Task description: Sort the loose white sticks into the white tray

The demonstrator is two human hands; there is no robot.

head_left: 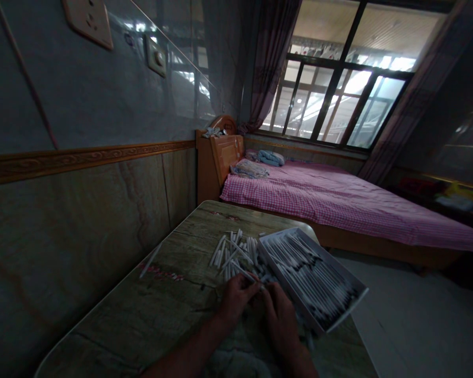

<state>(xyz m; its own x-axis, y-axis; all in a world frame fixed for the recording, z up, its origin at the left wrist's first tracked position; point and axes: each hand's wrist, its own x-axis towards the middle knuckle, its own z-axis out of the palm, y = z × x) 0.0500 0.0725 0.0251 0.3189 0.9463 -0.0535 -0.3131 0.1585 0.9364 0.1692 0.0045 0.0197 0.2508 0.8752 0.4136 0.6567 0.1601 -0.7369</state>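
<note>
My left hand [238, 295] pinches a slim white pen-like tube [242, 271], which points away to the upper left. Right beside it, the closed fingers of my right hand [279, 311] meet the near end of that tube; what sits between those fingertips is too dark and small to make out. Just beyond my hands lies a loose pile of white tubes [232, 251] on the table. Against my right hand's side stands an open white box [349, 310] holding rows of white pen-like sticks [307, 270] with dark ends. Small grey pieces [265, 273] lie between pile and box.
The stone-patterned table [142, 320] stands along a tiled wall [82, 226]. One lone white tube [150, 261] rests near its left edge. Behind the table is a bed [319, 194] with a pink checked cover, below a window [331, 100]. Floor [402, 310] shows at the right.
</note>
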